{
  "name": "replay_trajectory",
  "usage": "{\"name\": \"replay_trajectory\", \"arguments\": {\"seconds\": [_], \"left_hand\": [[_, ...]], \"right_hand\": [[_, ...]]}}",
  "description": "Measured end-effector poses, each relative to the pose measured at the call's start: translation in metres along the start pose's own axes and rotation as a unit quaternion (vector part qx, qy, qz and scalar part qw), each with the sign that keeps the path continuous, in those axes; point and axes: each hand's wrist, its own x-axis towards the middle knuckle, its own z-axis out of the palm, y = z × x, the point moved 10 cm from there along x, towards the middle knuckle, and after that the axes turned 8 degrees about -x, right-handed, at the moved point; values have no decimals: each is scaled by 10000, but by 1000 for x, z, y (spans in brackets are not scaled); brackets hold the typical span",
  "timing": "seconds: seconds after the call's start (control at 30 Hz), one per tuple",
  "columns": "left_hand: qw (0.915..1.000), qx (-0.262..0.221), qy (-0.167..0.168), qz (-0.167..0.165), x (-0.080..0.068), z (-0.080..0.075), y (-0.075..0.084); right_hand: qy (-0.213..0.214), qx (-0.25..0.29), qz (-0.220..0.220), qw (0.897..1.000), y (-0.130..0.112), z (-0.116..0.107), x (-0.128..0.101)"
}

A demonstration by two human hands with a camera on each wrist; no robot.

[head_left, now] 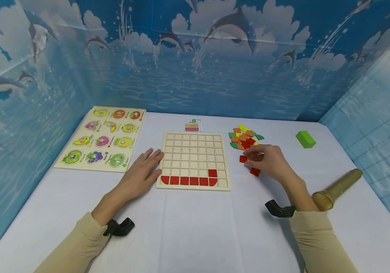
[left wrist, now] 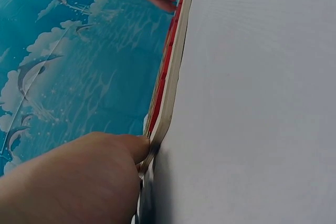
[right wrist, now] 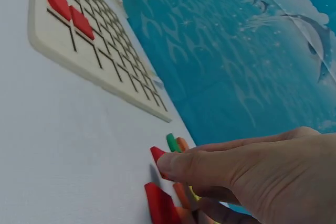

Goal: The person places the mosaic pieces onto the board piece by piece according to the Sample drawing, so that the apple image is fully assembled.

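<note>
A wooden grid board (head_left: pixel 195 155) lies in the middle of the white table, with a bottom row of red tiles (head_left: pixel 184 181) and one more red tile above the row's right end. My left hand (head_left: pixel 148 167) rests flat on the table, fingers straight, touching the board's left edge (left wrist: pixel 170 93). To the board's right, my right hand (head_left: pixel 261 157) pinches a red tile (right wrist: pixel 157 153) at the near edge of a pile of coloured tiles (head_left: pixel 244 137). Two loose red tiles (head_left: pixel 255 171) lie by that hand.
A fruit peg puzzle (head_left: pixel 102 138) lies at the left. A small pattern card (head_left: pixel 192 125) sits behind the board. A green block (head_left: pixel 305 139) and a gold microphone (head_left: pixel 338 189) lie at the right. Blue dolphin-print walls enclose the table.
</note>
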Motion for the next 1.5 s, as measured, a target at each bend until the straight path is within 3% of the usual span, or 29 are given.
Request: {"name": "replay_trajectory", "arguments": {"seconds": [0.27,0.5,0.7,0.87,1.03,1.23,1.5], "left_hand": [[10000,16,18,8,1,-3,1],[10000,5,49,8,0,-3,0],[10000,15,52,20,-1,-3,-1],[10000,7,36,3,-2,-2,-1],[10000,-1,23,2,-1,0,-2],[10000,9,18,44,-1,2,-2],[10000,20,26,60,-1,0,1]], "right_hand": [[173,-69,-81,9998,0,3,5],[277,218,-224,9991,-7,3,5],[311,647,-700,9950,-40,8,3],[132,810,-1265,9886,-76,22,-1],[-14,867,-1527,9845,-100,38,-7],[114,797,-1879,9789,-117,50,-13],[220,977,-1939,9759,-123,57,-14]]}}
